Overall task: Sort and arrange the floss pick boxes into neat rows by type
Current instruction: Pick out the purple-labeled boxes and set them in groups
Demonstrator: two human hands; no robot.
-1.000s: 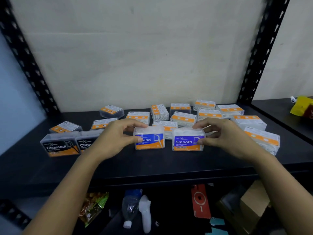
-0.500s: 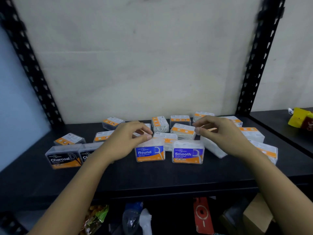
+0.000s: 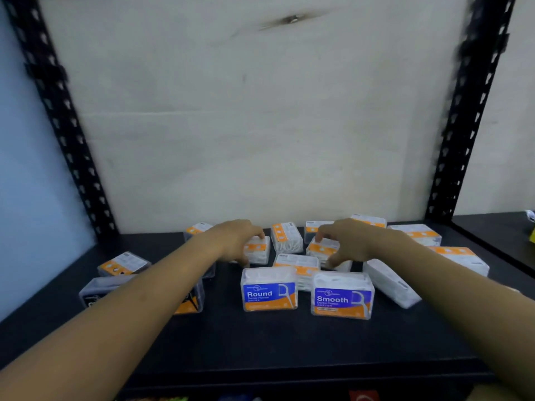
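1. One view only, worn on the person's head, facing forward and slightly down onto the shelf [image 3: 260, 348].
2. Close in: left hand [image 3: 231, 241] and right hand [image 3: 353, 241] sit mid-frame, and the wall [image 3: 260, 125] beyond them fills the upper half.

A stockroom: slotted black shelving [image 3: 466, 111] holding many floss pick boxes [image 3: 269, 293].

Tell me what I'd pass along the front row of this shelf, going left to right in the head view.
Dark floss pick box, partly hidden → Round floss pick box → Smooth floss pick box → plain white floss pick box, lying slanted.
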